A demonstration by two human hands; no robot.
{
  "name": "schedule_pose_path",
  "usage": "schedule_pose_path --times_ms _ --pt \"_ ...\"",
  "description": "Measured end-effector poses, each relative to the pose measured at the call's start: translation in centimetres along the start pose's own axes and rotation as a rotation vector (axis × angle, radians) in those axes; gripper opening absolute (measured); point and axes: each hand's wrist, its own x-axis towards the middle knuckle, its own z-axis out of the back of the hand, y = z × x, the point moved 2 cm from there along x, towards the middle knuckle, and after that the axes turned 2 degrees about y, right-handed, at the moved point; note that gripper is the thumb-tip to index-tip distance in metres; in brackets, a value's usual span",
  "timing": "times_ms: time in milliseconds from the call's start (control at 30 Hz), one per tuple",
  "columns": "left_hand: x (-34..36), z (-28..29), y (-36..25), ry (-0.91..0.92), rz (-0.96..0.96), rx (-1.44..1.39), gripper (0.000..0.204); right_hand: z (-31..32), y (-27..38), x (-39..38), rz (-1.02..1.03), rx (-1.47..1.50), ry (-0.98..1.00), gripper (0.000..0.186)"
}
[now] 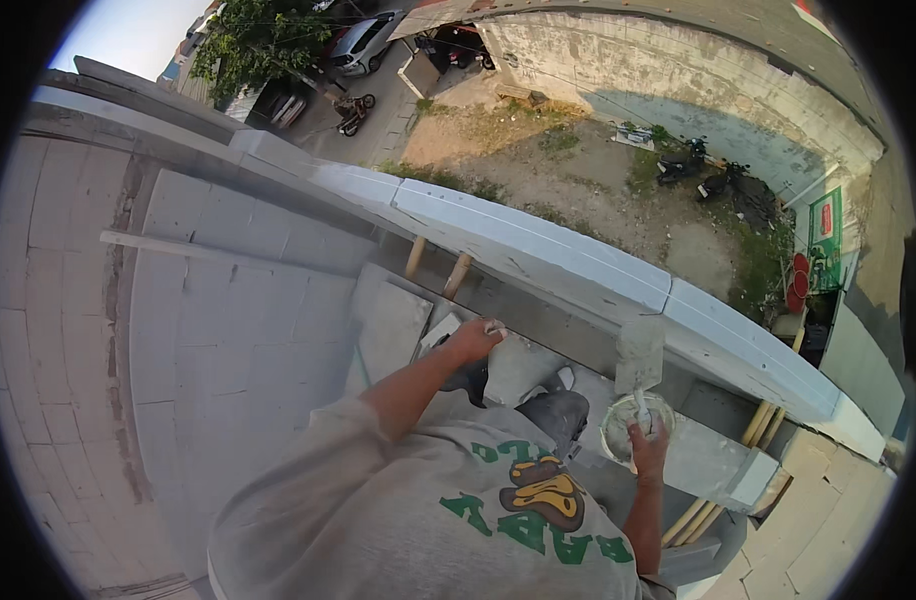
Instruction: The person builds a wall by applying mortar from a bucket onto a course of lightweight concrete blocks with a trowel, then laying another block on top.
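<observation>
1. Trowel with a flat, pale grey, rectangular blade stood out in front of the person's right hand, blade pointing away from the body.
2. The fingers of that hand were wrapped around the trowel's handle, directly above a round, whitish bucket holding a pale grey mixture.
3. In this view the blade overlapped the inner side of a long, curving-looking wall of white blocks; whether the two touched, I cannot tell.
4. The left hand was raised ahead of the torso, its fingers curled inward with whitish smears at the tips; I cannot tell whether they pinched anything.
5. Below and beside that hand lay a flat, grey, dusty board, near two short, tan bamboo poles.
6. Right of the bucket rested a pale, rectangular block.
7. Beyond the wall, dark parked motorcycles stood in a dirt yard.
</observation>
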Motion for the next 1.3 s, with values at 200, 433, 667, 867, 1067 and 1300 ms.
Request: schedule_pose_path --times_ms 200,433,667,867,1067,1300 --pt "-2.3 3.3 17.8 -0.376 0.234 -0.135 0.042 -13.5 12.8 10.7 0.391 -0.423 0.365 0.032" --pt "-5.2 -0.1 32.8 -0.558 0.541 -0.399 0.044 -31.6 22.9 15.2 0.235 -0.519 0.55 0.038" --pt "-4.6 1.8 38.2 -0.324 0.394 -0.374 0.05 -47.9 28.8 17.9 0.515 -0.879 0.536 0.05" --pt "-1.9 5.3 42.9 -0.414 0.283 -0.551 0.033 -59.6 34.0 16.9 0.603 -1.142 0.433 0.044" --pt "-1.9 0.5 49.8 -0.697 0.276 -0.842 0.037 -69.2 39.1 14.9 0.707 -1.313 0.407 0.047" --pt "-4.9 -5.3 51.1 -0.518 0.433 -0.706 0.035 -72.2 38.7 16.3 0.724 -1.359 0.419 0.049"
